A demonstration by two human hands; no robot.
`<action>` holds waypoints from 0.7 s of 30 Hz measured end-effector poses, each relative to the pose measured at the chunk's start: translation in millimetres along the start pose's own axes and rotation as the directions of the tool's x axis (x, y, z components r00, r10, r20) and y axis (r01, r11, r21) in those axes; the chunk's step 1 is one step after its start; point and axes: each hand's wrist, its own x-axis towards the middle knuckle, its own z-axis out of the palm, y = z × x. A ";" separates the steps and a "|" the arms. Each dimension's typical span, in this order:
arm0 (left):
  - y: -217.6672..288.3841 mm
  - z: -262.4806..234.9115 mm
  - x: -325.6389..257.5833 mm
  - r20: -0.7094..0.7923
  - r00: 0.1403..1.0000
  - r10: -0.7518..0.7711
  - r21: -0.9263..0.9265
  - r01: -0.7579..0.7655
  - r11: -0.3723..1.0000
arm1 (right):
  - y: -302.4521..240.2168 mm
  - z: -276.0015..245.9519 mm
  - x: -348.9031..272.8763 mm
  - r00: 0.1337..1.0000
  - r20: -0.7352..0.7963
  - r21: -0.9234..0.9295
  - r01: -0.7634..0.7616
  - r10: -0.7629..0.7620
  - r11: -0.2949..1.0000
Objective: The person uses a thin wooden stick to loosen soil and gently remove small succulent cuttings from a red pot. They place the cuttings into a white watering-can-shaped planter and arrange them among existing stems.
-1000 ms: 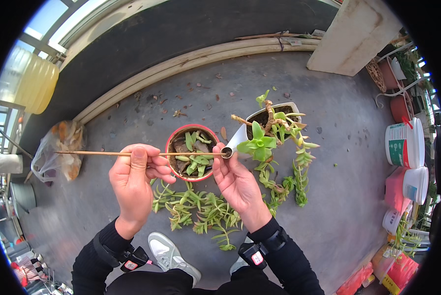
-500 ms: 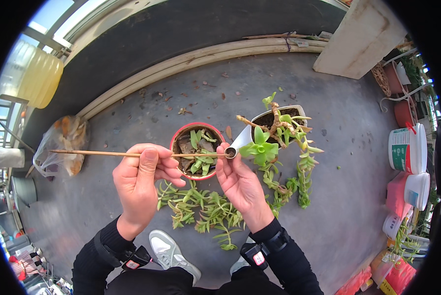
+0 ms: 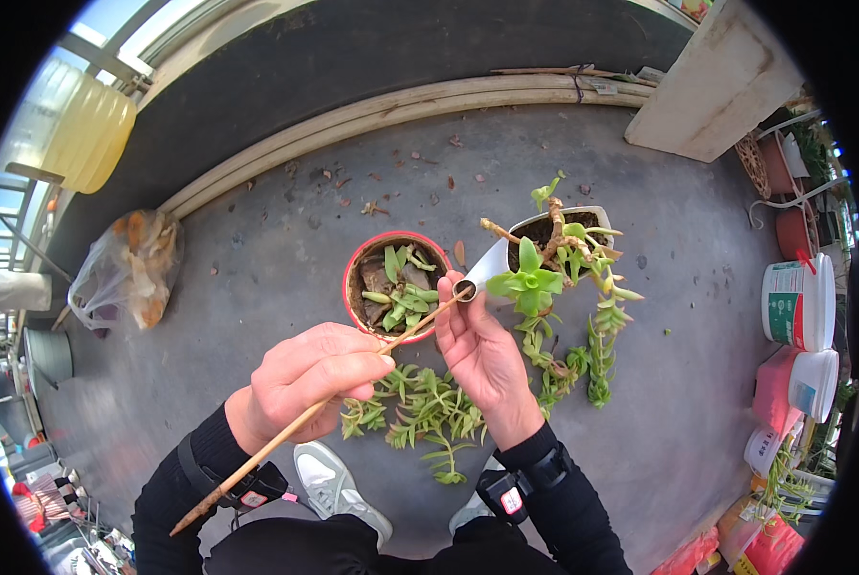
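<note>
My left hand (image 3: 305, 374) is closed around a thin wooden stick (image 3: 290, 431). The stick slants up to the right, its upper end at the dark opening of a white tapered spout (image 3: 491, 265). Fingers of my right hand (image 3: 490, 369) grip that spout near its round mouth. The spout runs to a white pot (image 3: 594, 213) of dark soil, where a woody, trailing succulent (image 3: 528, 280) grows and partly hides it. Left of the spout stands a red-rimmed round pot (image 3: 398, 237) with loose green leaves and brown pieces inside.
Cut succulent stems (image 3: 429, 407) lie on the grey floor before my shoes. Plastic bag (image 3: 132, 268) stands at left, below a yellowish container (image 3: 89, 134). Pale poles (image 3: 391, 115) line the far wall, near a white slab (image 3: 712, 81). White buckets (image 3: 799, 305) stand at right.
My left hand has lowered and turned the stick from nearly level to a steep slant, its free end now down by my left forearm. My right hand still holds the spout.
</note>
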 end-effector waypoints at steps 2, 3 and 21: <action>-0.5 -0.8 5.4 0.055 0.995 0.084 0.040 -0.087 0.995 | 0.0 -0.3 0.3 1.000 -0.003 -0.008 -0.004 0.004 1.000; 1.3 -0.5 7.4 0.045 0.996 0.083 0.070 -0.086 0.994 | -0.3 -0.5 0.5 1.000 -0.019 -0.010 -0.002 0.002 1.000; 23.5 -0.6 24.8 -0.031 0.996 -0.088 0.063 0.090 0.994 | 0.3 -2.5 2.5 1.000 -0.018 -0.026 -0.009 0.009 1.000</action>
